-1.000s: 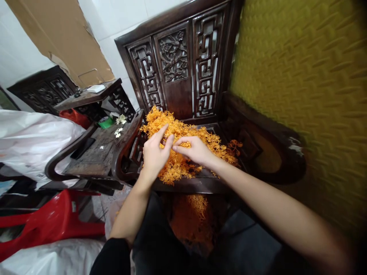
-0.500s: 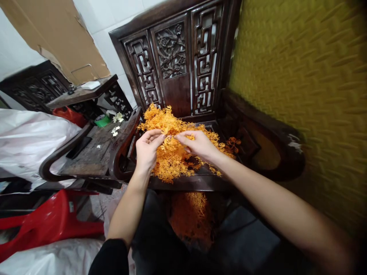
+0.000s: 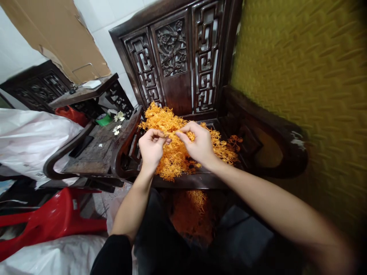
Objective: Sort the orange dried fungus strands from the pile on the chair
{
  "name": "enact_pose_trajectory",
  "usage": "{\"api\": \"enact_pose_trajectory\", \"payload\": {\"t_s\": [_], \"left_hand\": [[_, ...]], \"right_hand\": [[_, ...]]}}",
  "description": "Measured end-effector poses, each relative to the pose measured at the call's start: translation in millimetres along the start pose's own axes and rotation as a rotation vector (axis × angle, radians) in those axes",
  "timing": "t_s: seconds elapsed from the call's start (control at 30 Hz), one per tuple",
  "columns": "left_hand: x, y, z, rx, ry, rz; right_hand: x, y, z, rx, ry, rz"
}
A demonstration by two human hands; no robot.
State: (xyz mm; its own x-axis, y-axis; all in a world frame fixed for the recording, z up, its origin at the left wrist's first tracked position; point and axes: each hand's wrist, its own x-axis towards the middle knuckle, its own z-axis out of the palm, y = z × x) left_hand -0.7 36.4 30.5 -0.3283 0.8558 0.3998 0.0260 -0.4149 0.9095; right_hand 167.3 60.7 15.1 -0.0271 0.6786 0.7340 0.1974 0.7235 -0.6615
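Note:
A heap of orange, branching pieces like plastic flower sprigs (image 3: 169, 164) lies on the seat of a dark carved wooden chair (image 3: 179, 91). Over the heap, my left hand (image 3: 151, 147) is closed in a pinch, its fingers curled toward the thumb. My right hand (image 3: 197, 143) pinches with thumb and forefinger just beside it. Between the two sets of fingertips shows a small orange sprig (image 3: 172, 134), partly hidden and hard to tell from the heap behind.
Left of me, a second wooden chair (image 3: 91, 158) bears green tape (image 3: 104, 119) and pale flower pieces (image 3: 117, 128). Beyond are white plastic bags (image 3: 34, 141) and a red plastic stool (image 3: 61, 217). More orange pieces (image 3: 197, 200) sit below the seat. A yellow textured surface (image 3: 301, 76) stands at right.
My right hand has lifted slightly and turned, its knuckles now higher. My left hand has shifted a little right, with its fingers curled more. The view has moved slightly.

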Motion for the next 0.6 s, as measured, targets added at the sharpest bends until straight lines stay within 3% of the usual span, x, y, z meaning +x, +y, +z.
{"api": "enact_pose_trajectory", "payload": {"t_s": [0.1,0.17,0.27,0.4,0.47,0.53,0.6], "left_hand": [[19.7,-7.8,-19.9,-0.058,0.147,-0.042],[30.2,-13.4,-30.5,-0.157,0.236,-0.150],[34.2,-18.0,-28.3,-0.310,0.191,-0.249],[23.8,-16.6,-6.6,-0.379,0.137,-0.205],[17.8,-14.1,0.8,-0.389,0.135,-0.181],[12.5,-11.5,4.7,-0.399,0.124,-0.166],[7.0,-9.2,7.7,-0.408,0.108,-0.151]], "right_hand": [[14.0,0.2,-14.2,0.096,0.255,0.084],[20.8,-2.2,-23.5,0.216,0.321,0.172],[17.5,-11.9,-24.6,0.452,-0.003,0.392],[-4.3,-23.1,-5.6,0.672,-0.559,0.729],[-13.9,-22.8,3.6,0.723,-0.766,0.850],[-19.6,-19.7,10.0,0.797,-0.811,0.925],[-21.7,-16.1,14.2,0.876,-0.698,0.979]]}}
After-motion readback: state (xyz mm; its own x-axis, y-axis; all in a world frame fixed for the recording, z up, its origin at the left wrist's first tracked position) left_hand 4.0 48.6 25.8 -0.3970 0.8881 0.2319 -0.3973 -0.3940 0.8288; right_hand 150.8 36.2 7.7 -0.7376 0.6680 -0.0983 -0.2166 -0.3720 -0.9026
